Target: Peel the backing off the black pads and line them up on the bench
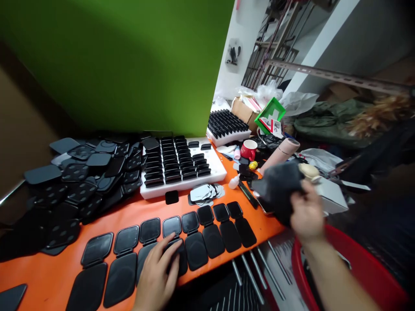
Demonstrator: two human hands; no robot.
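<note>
We grip dark cloth (280, 188) in right hand (307, 211); left hand (158, 270), loosely spread, rests on open case (171, 224), perhaps steadying it.

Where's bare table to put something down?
Bare orange table shows front left, between the dark pile and the open cases, and in a strip behind those cases, from the pile to the black square. It's crowded on the right, around the red mug and pink bottle.
</note>
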